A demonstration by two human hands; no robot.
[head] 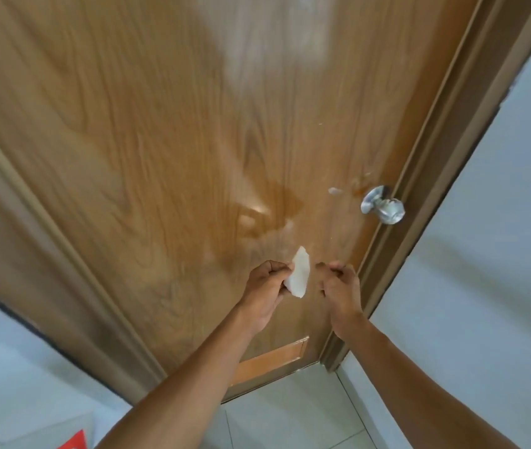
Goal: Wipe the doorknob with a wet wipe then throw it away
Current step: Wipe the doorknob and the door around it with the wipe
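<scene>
Two bare hands are raised in front of you, close to the wooden door [167, 131] and well below the level of its knob. Your left hand [265, 288] is curled closed around the wet wipe [299, 275], thumb and fingertips pinching its left edge so the white folded sheet stands up out of your grip, tilted a little to the right. Your right hand [342, 291] sits just beside the wipe without touching it; its fingers are bent inward in a loose curl and it holds nothing. The doorknob [387, 207], a shiny silver ball on a round plate, sticks out from the right edge of the door, up and to the right of both hands and well apart from the wipe. A small pale smear [334, 190] marks the wood just left of the knob. The brown door frame [445, 147] runs along the right side, with pale wall [500, 254] beyond it and light floor tiles [290, 413] below your forearms
</scene>
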